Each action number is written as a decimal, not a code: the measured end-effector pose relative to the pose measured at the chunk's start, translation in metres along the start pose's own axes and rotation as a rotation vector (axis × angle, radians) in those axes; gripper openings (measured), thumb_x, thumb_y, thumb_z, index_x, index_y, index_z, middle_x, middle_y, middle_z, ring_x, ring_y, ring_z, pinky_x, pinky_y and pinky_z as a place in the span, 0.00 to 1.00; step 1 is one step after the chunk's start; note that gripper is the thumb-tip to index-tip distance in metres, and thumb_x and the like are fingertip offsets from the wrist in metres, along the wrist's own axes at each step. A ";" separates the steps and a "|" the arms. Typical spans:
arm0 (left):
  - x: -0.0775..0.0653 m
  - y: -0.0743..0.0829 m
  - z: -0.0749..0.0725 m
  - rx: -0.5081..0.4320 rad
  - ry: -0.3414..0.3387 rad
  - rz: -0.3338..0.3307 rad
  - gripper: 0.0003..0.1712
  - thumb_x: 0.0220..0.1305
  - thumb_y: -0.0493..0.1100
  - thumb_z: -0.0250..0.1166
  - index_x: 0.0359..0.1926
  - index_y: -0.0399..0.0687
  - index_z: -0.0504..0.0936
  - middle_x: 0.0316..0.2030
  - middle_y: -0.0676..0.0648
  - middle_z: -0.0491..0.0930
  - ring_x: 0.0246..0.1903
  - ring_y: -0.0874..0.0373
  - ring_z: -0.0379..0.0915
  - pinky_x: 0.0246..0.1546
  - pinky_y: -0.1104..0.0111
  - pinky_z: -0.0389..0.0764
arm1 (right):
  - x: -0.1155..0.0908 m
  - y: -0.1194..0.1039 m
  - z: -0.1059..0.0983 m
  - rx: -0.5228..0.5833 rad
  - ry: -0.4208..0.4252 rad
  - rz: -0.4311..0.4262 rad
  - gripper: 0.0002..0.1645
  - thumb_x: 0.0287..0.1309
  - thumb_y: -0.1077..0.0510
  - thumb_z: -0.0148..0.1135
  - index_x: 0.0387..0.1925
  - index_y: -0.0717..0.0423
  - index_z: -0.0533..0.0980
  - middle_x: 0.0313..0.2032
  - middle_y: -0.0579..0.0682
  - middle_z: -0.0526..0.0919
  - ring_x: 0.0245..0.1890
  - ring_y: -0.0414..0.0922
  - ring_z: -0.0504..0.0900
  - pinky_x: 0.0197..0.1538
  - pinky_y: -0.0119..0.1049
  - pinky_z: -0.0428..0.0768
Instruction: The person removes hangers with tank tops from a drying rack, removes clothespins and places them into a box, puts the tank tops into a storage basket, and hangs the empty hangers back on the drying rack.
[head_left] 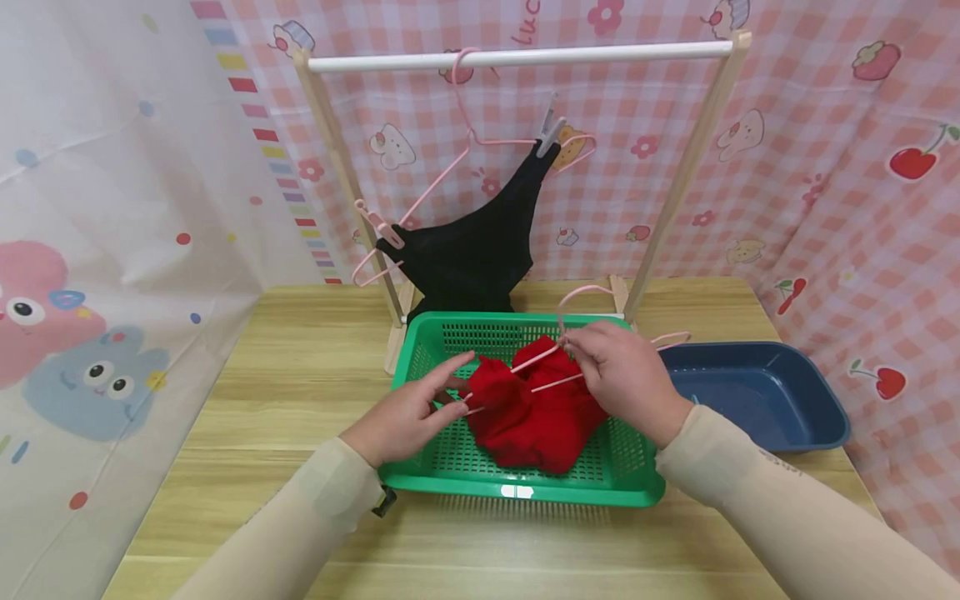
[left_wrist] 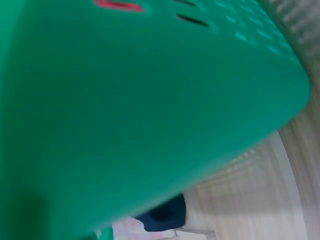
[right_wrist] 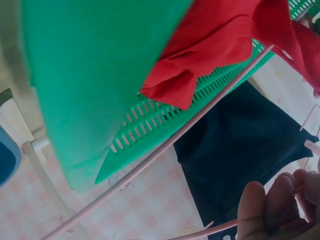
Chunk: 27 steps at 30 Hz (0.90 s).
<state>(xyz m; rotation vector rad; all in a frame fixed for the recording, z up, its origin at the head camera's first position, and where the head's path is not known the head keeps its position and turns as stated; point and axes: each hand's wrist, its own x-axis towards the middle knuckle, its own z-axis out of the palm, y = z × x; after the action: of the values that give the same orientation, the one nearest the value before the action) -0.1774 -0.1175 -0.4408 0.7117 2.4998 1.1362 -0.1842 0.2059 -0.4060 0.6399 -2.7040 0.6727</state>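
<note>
The right hand (head_left: 626, 375) pinches the thin pink triangular hanger (head_left: 534, 360) below its hook; whether the left hand (head_left: 408, 417) grips its 8 o'clock end cannot be told. For best results, steady the frame while easing the crumpled red fabric garment (head_left: 540, 429), in the green perforated plastic basket (head_left: 465, 488), evenly along it; hanger axis: 8-to-2 o'clock, hook toward 1.

You have a blue tub (head_left: 753, 396) on the wooden table (head_left: 285, 400) to your right. A pink checked curtain (head_left: 637, 108) hangs ahead of you.
</note>
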 end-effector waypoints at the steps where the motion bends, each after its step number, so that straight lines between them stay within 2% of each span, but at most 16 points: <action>1: 0.000 0.001 0.000 0.004 -0.005 0.010 0.41 0.78 0.52 0.62 0.83 0.77 0.52 0.66 0.53 0.79 0.57 0.55 0.81 0.54 0.58 0.83 | 0.000 0.000 0.000 -0.007 -0.004 -0.006 0.13 0.72 0.55 0.66 0.53 0.50 0.86 0.44 0.51 0.89 0.44 0.49 0.87 0.44 0.49 0.87; 4: -0.001 0.003 0.001 0.020 -0.018 0.029 0.39 0.78 0.54 0.62 0.82 0.78 0.55 0.68 0.54 0.77 0.58 0.55 0.80 0.57 0.55 0.83 | 0.000 -0.001 0.001 -0.017 -0.017 -0.006 0.12 0.72 0.54 0.66 0.53 0.49 0.86 0.43 0.50 0.89 0.43 0.48 0.86 0.45 0.48 0.87; 8: 0.001 0.006 0.003 0.029 -0.037 0.054 0.38 0.77 0.50 0.63 0.81 0.75 0.59 0.74 0.54 0.72 0.67 0.53 0.75 0.65 0.50 0.80 | 0.000 -0.002 0.000 -0.018 -0.032 0.006 0.12 0.73 0.54 0.65 0.53 0.49 0.86 0.44 0.49 0.89 0.43 0.48 0.86 0.46 0.49 0.87; 13: 0.003 0.011 0.004 0.064 -0.052 0.074 0.34 0.77 0.49 0.64 0.79 0.68 0.66 0.74 0.55 0.72 0.73 0.52 0.69 0.69 0.50 0.76 | 0.000 -0.003 -0.001 -0.013 -0.047 0.012 0.13 0.73 0.54 0.64 0.54 0.50 0.86 0.45 0.50 0.89 0.45 0.49 0.86 0.47 0.50 0.87; 21: 0.000 0.012 0.004 0.119 -0.015 0.057 0.25 0.78 0.50 0.62 0.71 0.56 0.77 0.67 0.52 0.80 0.68 0.52 0.75 0.68 0.52 0.77 | 0.000 -0.005 -0.001 -0.012 -0.059 0.025 0.13 0.73 0.54 0.64 0.55 0.49 0.86 0.45 0.50 0.89 0.46 0.49 0.87 0.50 0.51 0.87; 27: 0.000 0.008 0.004 0.139 0.021 0.050 0.18 0.78 0.50 0.62 0.63 0.55 0.84 0.56 0.54 0.86 0.57 0.56 0.82 0.63 0.54 0.82 | -0.001 -0.004 -0.002 -0.004 -0.054 0.035 0.14 0.73 0.53 0.65 0.55 0.49 0.86 0.45 0.50 0.89 0.46 0.49 0.86 0.49 0.51 0.87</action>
<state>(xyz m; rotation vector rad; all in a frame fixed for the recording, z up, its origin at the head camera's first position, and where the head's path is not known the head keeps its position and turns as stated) -0.1732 -0.1104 -0.4368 0.8065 2.6119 0.9985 -0.1813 0.2037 -0.4027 0.6195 -2.7715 0.6681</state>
